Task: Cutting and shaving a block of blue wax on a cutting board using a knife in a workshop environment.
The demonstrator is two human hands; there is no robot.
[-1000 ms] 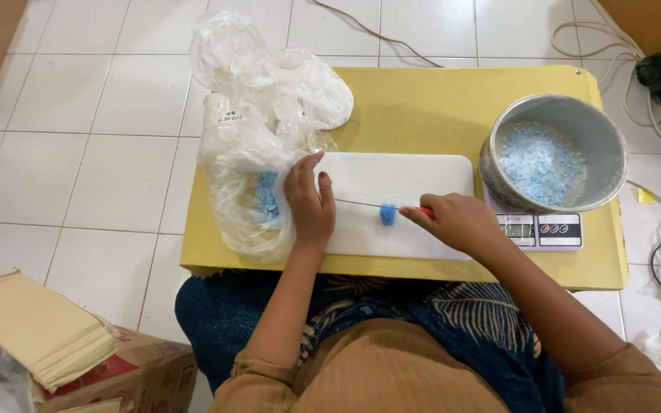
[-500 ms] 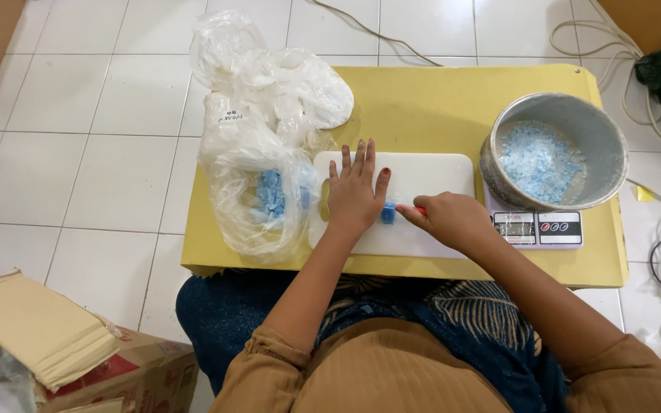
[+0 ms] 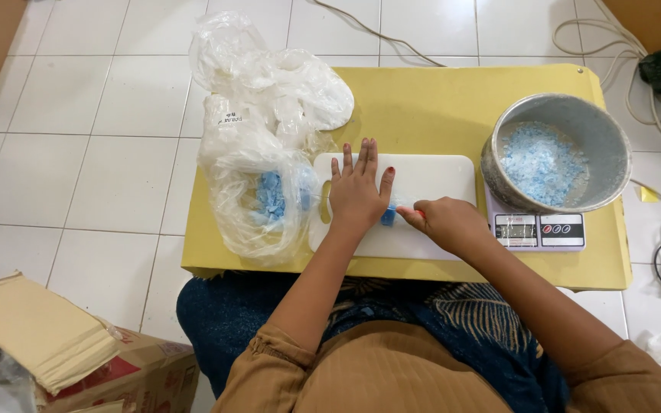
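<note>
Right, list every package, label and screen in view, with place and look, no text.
Plastic bag: left table edge, clear, crumpled, blue pieces inside.
Label: on the bag's upper part, small white rectangle.
Scale screen: scale front under the metal bowl, small grey rectangle, round buttons beside it.
Cardboard box: floor, bottom left, brown with red, flaps open.

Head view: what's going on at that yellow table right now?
A seated person works at a low yellow table. The left hand lies flat, fingers spread, on a white cutting board, pressing a small blue piece. The right hand grips a thin tool beside that piece. A metal bowl of blue-white bits sits on a scale; plastic bags lie to the left.
</note>
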